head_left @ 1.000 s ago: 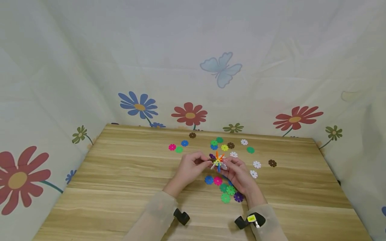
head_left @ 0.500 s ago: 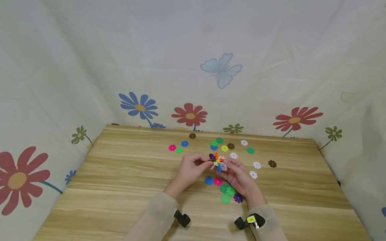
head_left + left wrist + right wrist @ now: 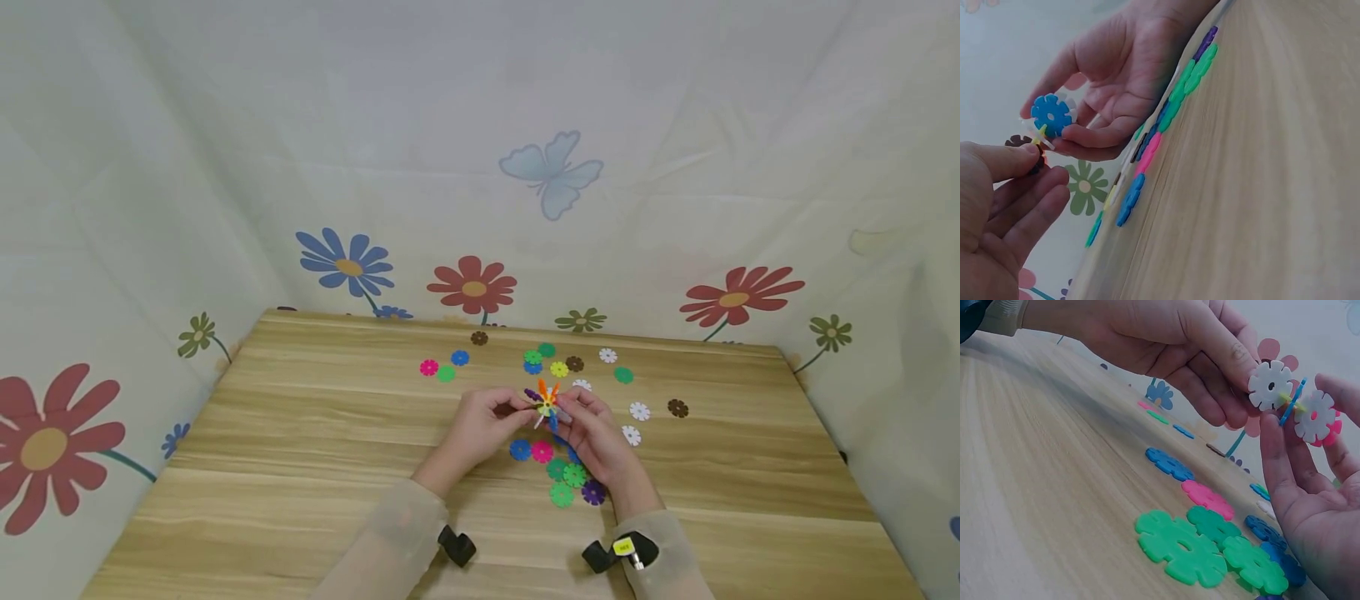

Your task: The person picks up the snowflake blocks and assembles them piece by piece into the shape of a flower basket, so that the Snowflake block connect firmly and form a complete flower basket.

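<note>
Both hands hold a small cluster of interlocking plastic snowflake discs (image 3: 548,403) above the table. My left hand (image 3: 483,432) pinches a brown snowflake disc (image 3: 1020,141) at the cluster's left side between thumb and index finger. From the other side, my right hand (image 3: 600,435) holds the cluster in its fingertips. A blue disc (image 3: 1051,116) faces the left wrist camera. In the right wrist view, two white discs (image 3: 1270,386) (image 3: 1314,417) flank that blue one, seen edge-on, and a pink disc (image 3: 1334,432) shows behind. Orange and purple pieces stick out on top in the head view.
Loose snowflake discs lie on the wooden table (image 3: 300,467): blue (image 3: 520,450), pink (image 3: 542,452), green (image 3: 561,494) and purple (image 3: 593,492) ones below the hands. Others, including white (image 3: 639,411) and brown (image 3: 678,408), lie farther back and right. A flower-printed curtain (image 3: 420,167) surrounds the table.
The cluster has turned in the hands and shifted slightly right. My left hand has followed it a little to the right; my right hand stays nearly in place.
</note>
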`<state>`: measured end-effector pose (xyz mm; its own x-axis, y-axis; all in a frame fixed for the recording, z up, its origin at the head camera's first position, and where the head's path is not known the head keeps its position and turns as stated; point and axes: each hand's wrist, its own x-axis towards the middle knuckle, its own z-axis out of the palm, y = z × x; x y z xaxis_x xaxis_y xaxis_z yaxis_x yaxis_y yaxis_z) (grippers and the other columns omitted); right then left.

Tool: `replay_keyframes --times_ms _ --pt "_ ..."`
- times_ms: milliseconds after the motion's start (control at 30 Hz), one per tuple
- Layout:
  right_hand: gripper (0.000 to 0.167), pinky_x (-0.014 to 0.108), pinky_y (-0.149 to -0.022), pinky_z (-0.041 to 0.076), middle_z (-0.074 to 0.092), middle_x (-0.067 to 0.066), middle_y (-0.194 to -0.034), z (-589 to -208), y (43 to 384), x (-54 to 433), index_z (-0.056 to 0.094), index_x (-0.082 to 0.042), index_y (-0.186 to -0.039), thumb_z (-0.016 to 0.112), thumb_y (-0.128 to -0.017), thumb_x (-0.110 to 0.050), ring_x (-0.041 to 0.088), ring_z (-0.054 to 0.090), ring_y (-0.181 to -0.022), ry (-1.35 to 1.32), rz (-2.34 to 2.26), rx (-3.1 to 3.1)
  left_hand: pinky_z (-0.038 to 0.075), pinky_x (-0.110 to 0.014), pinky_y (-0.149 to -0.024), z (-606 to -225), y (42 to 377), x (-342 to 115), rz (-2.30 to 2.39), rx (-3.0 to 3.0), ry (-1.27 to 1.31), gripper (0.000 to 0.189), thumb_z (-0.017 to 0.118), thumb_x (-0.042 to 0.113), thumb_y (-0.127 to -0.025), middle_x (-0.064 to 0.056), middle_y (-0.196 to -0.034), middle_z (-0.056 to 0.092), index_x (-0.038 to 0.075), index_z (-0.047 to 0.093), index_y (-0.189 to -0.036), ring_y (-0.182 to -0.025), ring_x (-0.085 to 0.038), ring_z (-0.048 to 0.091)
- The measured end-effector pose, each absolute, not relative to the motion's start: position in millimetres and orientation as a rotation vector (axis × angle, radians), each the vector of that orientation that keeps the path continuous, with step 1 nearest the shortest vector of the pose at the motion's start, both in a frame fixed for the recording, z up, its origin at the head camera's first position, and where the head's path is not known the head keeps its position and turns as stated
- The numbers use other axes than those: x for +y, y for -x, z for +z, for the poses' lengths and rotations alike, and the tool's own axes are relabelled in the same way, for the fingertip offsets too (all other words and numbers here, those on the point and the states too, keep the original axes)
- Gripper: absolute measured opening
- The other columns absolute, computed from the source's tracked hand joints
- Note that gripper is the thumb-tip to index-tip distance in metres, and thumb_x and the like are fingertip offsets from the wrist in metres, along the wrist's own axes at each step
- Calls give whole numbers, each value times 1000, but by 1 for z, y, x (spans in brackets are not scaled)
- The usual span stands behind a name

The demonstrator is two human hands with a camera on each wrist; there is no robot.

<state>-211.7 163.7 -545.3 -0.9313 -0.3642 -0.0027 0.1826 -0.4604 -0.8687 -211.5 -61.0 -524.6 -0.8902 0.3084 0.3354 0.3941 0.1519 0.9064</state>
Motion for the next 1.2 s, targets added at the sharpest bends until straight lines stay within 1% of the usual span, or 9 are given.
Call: replay_keyframes --times_ms 100,200,400,467,600,767,867,1033,1200 --pt "20 34 -96 62 72 -2 -103 -546 212 163 67 -17 -102 55 -115 -9 12 72 -97 240 -2428 1441 64 -26 -74 -525 213 -62 -1807 -2345 721 4 84 5 -97 -5 -95 83 6 84 -93 -82 -11 76" --pt "18 34 -95 62 72 -1 -104 -547 213 163 67 -16 -103 55 -114 -8 13 73 -98 226 -2427 1461 65 -27 -75 -526 213 -62 -1774 -2353 729 5 85 5 -96 -2 -94 83 8 85 -93 -82 -7 76" --pt "11 33 -94 63 72 -1 -105 -550 213 163 62 -14 -109 55 -114 -7 13 73 -96 213 -2406 1505 65 -27 -76 -525 213 -62 -1747 -2382 745 4 84 5 -97 -3 -96 83 8 85 -94 -84 -9 76" --pt "9 33 -93 63 72 0 -104 -550 213 163 59 -13 -110 55 -114 -6 13 74 -95 224 -2392 1521 65 -27 -77 -525 213 -61 -1737 -2389 747 5 84 4 -97 -1 -97 83 9 85 -95 -84 -8 76" --pt "8 33 -92 63 74 0 -102 -550 212 163 57 -12 -110 56 -113 -4 14 74 -94 232 -2370 1548 64 -25 -79 -525 213 -60 -1700 -2420 750 4 84 7 -97 0 -100 82 10 85 -100 -86 -7 75" --pt "11 29 -90 62 74 -1 -99 -551 213 163 57 -13 -110 61 -110 -3 13 72 -91 165 -2364 1580 64 -24 -79 -523 211 -61 -1645 -2463 745 8 85 12 -98 -1 -101 82 9 83 -105 -85 -7 76" --pt "12 28 -89 61 75 -2 -97 -552 213 163 58 -13 -109 61 -109 -2 12 72 -89 145 -2372 1576 64 -25 -79 -524 212 -63 -1671 -2474 745 9 85 14 -99 -1 -101 82 10 82 -106 -85 -8 76" --pt "9 27 -88 60 75 -2 -97 -552 214 162 58 -13 -109 60 -111 -4 13 73 -89 143 -2414 1528 64 -27 -79 -526 217 -74 -1673 -2495 722 8 82 15 -100 2 -100 81 12 80 -107 -86 -9 76" --pt "10 27 -87 59 69 -3 -97 -551 215 161 59 -14 -108 61 -111 -5 12 72 -87 122 -2437 1503 63 -31 -79 -522 225 -94 -1617 -2529 584 7 80 19 -102 7 -99 79 15 79 -108 -87 -11 74"
